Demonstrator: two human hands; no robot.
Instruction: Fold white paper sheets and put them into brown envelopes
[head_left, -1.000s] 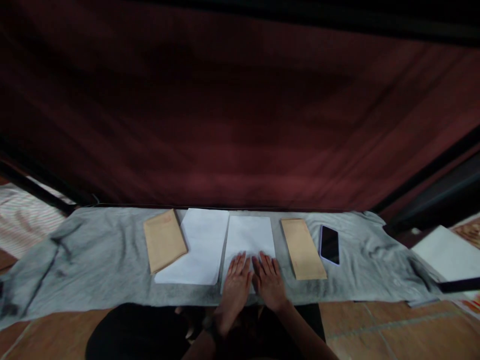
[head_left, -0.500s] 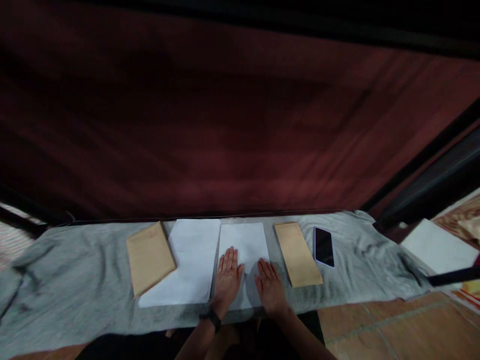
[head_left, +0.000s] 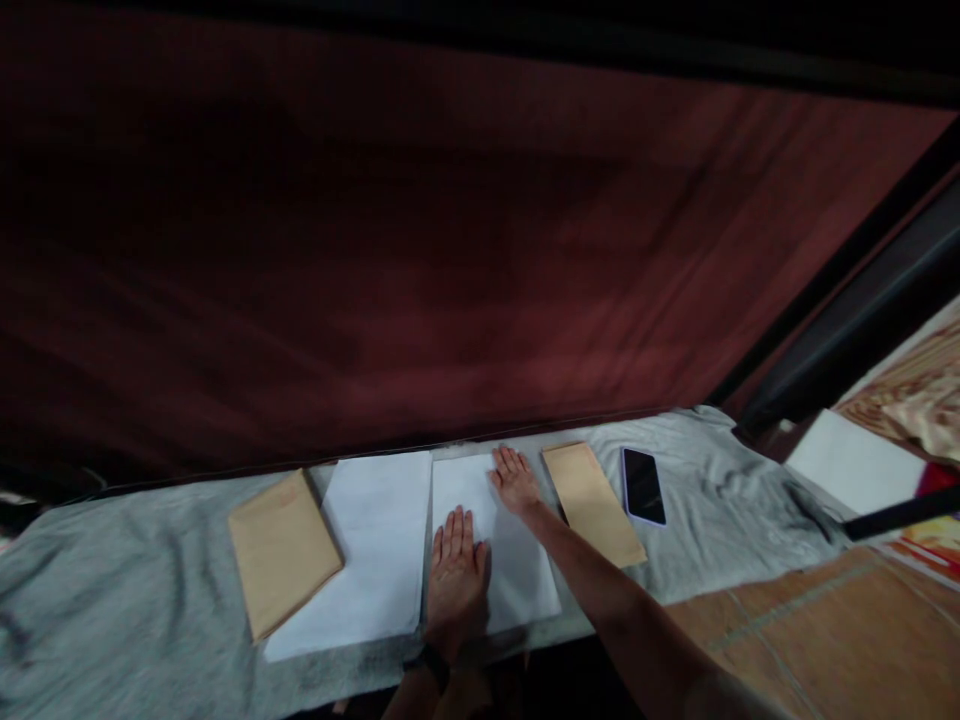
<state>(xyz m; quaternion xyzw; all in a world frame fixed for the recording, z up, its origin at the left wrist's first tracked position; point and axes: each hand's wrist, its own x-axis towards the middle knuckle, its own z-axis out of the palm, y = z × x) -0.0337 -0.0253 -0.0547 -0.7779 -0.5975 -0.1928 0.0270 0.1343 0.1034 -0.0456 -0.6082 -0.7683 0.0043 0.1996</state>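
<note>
A narrow white sheet of paper (head_left: pixel 517 580) lies in front of me on a grey cloth. My left hand (head_left: pixel 456 575) rests flat along its left side, fingers stretched out and pointing away from me. Near the sheet's far right corner, my right hand (head_left: pixel 515 480) lies palm down with its fingers extended. Neither hand grips anything. Just left of this sheet is a wider white stack of paper (head_left: pixel 382 540). A brown envelope stack (head_left: pixel 285 550) overlaps that paper's left part. To the right of my hands lies a single-looking long brown envelope (head_left: pixel 592 500).
A phone (head_left: pixel 643 486) with a dark screen lies right of the long envelope. The grey cloth (head_left: pixel 135 590) covers the bench-like surface, backed by a dark red panel (head_left: pixel 450 300). A white board-like item (head_left: pixel 855 462) is at the far right, above the tiled floor (head_left: pixel 795 620).
My right hand has slid away from me up the narrow sheet to its far right corner. My left hand stays flat in about the same place. The view has tilted slightly.
</note>
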